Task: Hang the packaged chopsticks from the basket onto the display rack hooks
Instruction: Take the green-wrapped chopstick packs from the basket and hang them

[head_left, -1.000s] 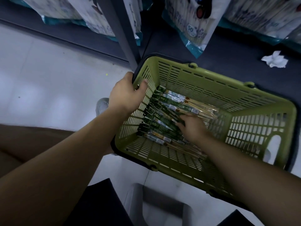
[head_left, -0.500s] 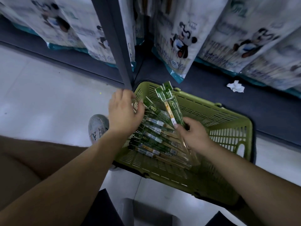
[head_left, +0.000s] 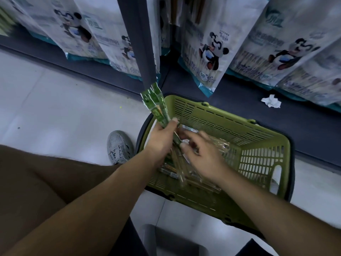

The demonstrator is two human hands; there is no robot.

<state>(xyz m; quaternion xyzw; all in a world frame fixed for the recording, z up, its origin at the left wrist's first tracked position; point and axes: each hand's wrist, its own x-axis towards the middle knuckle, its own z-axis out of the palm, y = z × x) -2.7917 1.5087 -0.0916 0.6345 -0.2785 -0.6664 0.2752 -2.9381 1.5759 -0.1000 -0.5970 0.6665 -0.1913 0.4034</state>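
Gripping chopstick packs (head_left: 157, 110), left hand (head_left: 160, 141) | green ends up | right hand (head_left: 203, 158) loose

Olive green all through the slotted plastic basket (head_left: 221, 115), black on the hoop handle (head_left: 292, 172) round it. Bright green with white marks on the card heads of the clear-wrapped chopstick packets (head_left: 156, 107), pale bamboo tan under the wrap. White on the tall hanging bags (head_left: 208, 52), printed with a black-and-white panda, touches of red and blue, teal along the bottom edge. Dark grey on the metal rack post (head_left: 140, 43) and the shelf base (head_left: 239, 100). Pale grey floor tiles (head_left: 55, 108); grey mesh shoe (head_left: 120, 146); brown trouser cloth (head_left: 36, 172); white crumpled paper (head_left: 271, 103).
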